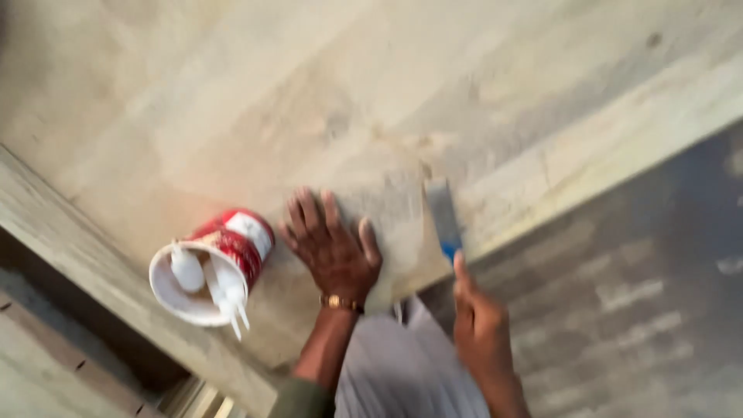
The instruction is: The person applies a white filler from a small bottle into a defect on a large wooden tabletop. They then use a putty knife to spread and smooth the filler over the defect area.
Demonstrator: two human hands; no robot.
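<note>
My left hand lies flat, fingers spread, on a pale wooden board. It holds nothing. My right hand grips a putty knife by its blue handle, and the grey blade rests on the board just right of my left hand. A patch of greyish filler shows on the wood between the hand and the blade. The picture is blurred by motion.
A red and white tub lies tipped on the board left of my left hand, with white filler and a white tool inside. The board's edge runs diagonally at right, with a dark floor beyond. My grey-clothed knee is below.
</note>
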